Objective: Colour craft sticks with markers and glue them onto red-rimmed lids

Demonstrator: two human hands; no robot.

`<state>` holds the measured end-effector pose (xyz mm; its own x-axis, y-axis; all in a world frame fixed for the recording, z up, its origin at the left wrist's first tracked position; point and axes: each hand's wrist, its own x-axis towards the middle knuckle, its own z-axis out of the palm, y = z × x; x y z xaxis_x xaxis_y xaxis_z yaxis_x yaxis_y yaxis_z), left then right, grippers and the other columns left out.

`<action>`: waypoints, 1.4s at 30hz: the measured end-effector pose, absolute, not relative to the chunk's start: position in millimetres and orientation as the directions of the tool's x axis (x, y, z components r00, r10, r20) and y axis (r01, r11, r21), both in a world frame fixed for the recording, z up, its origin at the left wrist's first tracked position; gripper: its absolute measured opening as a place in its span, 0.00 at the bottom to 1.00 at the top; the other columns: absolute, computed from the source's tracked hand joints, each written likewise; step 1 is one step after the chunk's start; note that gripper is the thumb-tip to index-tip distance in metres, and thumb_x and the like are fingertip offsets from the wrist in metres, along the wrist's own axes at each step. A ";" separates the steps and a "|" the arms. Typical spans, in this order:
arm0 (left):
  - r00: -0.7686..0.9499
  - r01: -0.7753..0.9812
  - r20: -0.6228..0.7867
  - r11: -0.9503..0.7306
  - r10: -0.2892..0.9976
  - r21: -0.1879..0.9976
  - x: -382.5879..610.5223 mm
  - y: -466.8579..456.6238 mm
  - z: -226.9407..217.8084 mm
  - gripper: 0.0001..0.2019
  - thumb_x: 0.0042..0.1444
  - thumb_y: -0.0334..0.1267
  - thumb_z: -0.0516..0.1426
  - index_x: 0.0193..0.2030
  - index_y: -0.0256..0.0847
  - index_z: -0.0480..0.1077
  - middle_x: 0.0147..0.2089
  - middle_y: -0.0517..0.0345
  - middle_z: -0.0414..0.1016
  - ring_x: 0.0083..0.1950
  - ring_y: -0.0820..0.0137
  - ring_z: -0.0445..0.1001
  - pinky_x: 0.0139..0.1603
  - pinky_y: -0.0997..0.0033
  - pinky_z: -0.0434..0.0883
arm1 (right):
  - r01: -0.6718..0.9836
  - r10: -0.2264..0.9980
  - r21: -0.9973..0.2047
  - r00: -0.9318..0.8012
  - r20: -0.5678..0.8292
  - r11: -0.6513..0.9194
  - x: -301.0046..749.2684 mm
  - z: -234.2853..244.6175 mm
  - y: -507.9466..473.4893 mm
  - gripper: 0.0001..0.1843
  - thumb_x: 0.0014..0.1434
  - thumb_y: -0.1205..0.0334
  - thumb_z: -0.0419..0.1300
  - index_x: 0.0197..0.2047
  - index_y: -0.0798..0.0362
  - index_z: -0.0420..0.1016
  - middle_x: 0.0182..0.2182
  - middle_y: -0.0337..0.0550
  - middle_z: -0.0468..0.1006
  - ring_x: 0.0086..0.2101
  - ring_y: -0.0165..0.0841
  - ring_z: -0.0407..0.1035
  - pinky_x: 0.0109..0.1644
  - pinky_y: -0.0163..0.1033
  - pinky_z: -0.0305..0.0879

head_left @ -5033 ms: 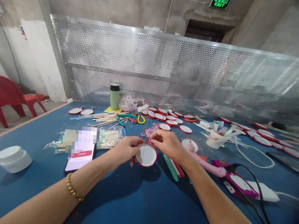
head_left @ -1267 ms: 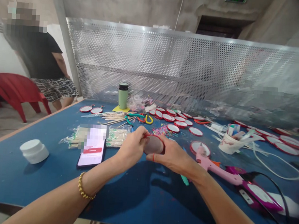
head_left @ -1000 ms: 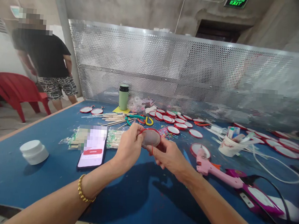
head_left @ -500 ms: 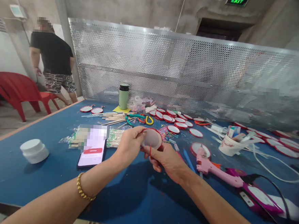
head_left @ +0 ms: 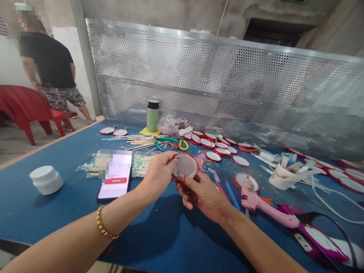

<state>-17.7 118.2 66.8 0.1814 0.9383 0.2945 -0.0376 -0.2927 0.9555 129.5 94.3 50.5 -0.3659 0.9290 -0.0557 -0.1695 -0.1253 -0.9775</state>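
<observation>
My left hand [head_left: 157,173] grips a small round disc [head_left: 186,166] with a red rim, held up over the blue table [head_left: 162,239]. Just below the disc, my right hand [head_left: 200,194] pinches a thin red string [head_left: 183,179] that hangs from the rim. A gold bead bracelet sits on my left wrist. A pink glue gun [head_left: 258,202] lies to the right of my hands. Several finished red-rimmed discs [head_left: 214,149] lie further back.
A phone [head_left: 116,177] lies left of my hands beside bags of wooden sticks. Also on the table: a white jar [head_left: 46,180], a green flask [head_left: 152,115], pliers, a paper cup [head_left: 281,179] of tools, cables. A perforated metal screen stands behind. A person [head_left: 49,71] stands by red chairs at the left.
I have lifted the disc off the table and turned it. My right hand dropped below it, pulling the red string down. A person walked in at the left.
</observation>
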 end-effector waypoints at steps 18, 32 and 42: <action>0.147 -0.084 0.226 -0.215 0.963 0.973 -18.8 121.1 64.3 0.10 0.53 0.39 0.56 0.37 0.35 0.75 0.26 0.61 0.69 0.25 0.74 0.65 0.30 0.73 0.67 | -0.206 0.930 -0.973 -0.366 -0.018 -0.100 132.9 44.1 94.0 0.09 0.46 0.70 0.61 0.33 0.59 0.78 0.27 0.40 0.75 0.20 0.24 0.63 0.18 0.31 0.65; 0.111 -0.063 0.245 -0.239 0.963 0.969 -17.7 117.4 67.3 0.10 0.53 0.38 0.56 0.36 0.36 0.76 0.28 0.60 0.71 0.27 0.73 0.66 0.30 0.74 0.67 | -0.271 0.943 -0.958 -0.333 0.000 -0.096 130.0 43.9 95.6 0.08 0.46 0.68 0.62 0.32 0.59 0.79 0.32 0.45 0.81 0.19 0.25 0.68 0.20 0.32 0.69; 0.126 0.016 0.301 -0.305 0.945 0.952 -19.8 122.3 63.5 0.12 0.55 0.38 0.54 0.37 0.35 0.77 0.28 0.58 0.72 0.28 0.72 0.66 0.31 0.74 0.66 | -0.297 0.960 -0.950 -0.282 -0.009 -0.096 131.9 39.6 98.7 0.08 0.45 0.68 0.62 0.32 0.58 0.79 0.29 0.44 0.81 0.18 0.26 0.68 0.19 0.32 0.68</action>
<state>-19.8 122.3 63.5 0.1257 0.9453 0.3010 0.0157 -0.3053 0.9521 131.9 98.7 39.6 -0.2816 0.9595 -0.0089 -0.2975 -0.0961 -0.9499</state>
